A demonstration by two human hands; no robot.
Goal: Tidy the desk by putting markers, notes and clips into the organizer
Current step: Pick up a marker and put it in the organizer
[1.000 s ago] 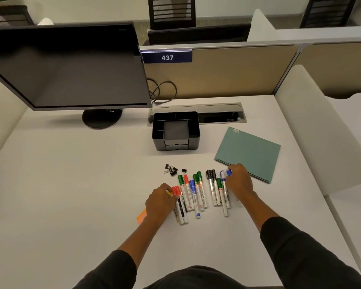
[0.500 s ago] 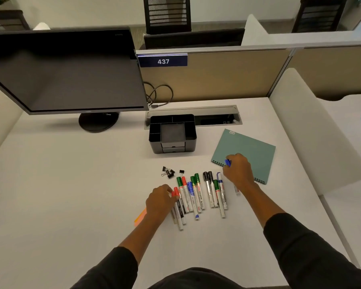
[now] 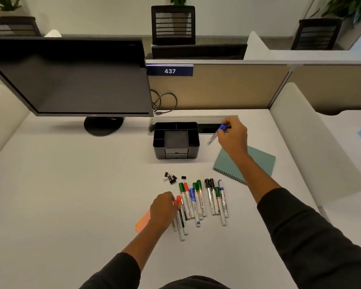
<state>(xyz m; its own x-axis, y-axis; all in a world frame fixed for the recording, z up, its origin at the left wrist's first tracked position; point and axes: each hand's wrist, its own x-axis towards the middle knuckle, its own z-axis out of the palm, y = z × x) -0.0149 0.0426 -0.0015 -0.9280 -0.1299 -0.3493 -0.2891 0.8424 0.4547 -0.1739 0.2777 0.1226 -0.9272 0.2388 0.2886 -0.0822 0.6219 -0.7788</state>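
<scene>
- Black monitor [image 3: 71,80] stands at the table's [image 3: 61,184] far left, screen dark; its round foot sits beside the organizer.
- Orange and pink sticky notes [image 3: 143,222] lie partly under the left hand [image 3: 163,207], whose fingers curl on the red-capped markers at the row's left end.
- Markers [image 3: 202,201] lie side by side near the table's middle; barrel print too small to read.
- Binder clips [image 3: 171,177] sit just beyond the markers.
- Black organizer [image 3: 176,140] stands further back, with nothing between it and the clips.
- Blue plate [image 3: 169,71] on the partition reads "437".
- Right hand [image 3: 233,136] pinches a blue-capped marker [image 3: 216,134] in the air, just right of the organizer.
- Teal spiral notebook [image 3: 258,161] lies under the right forearm.
</scene>
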